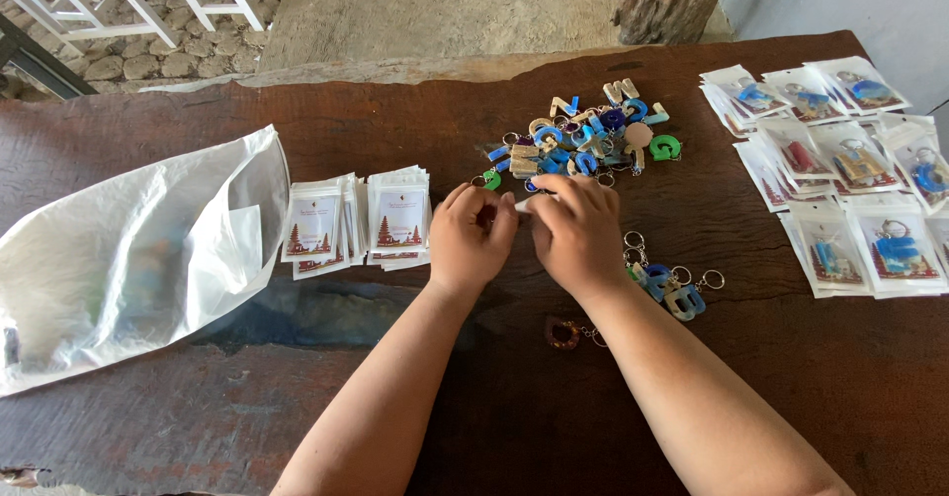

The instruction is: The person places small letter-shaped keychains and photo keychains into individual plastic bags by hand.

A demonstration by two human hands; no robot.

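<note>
Hands meet at the middle of the dark wooden desk: two of them, the left hand and the right hand, side by side and touching at the fingertips. Between them is one small white packet, of which only a sliver shows. The fingers of both hands are curled together and pinched on it, the left from the left end, the right from above and to the right; a dark red piece shows at the left fingers, though what it is cannot be told.

Just beyond the fingers lies one heap of letter-shaped keychains, blue, green, beige and white, too tangled to count. Near the right wrist are one small cluster of blue keychains and one single brown keychain.

To the left of the hands sit two stacks of empty printed packets, the sheets in each too many to count. Farther left lies one large white plastic bag. At the right end of the desk, well apart, filled packets overlap in about three rows, roughly a dozen visible.
</note>
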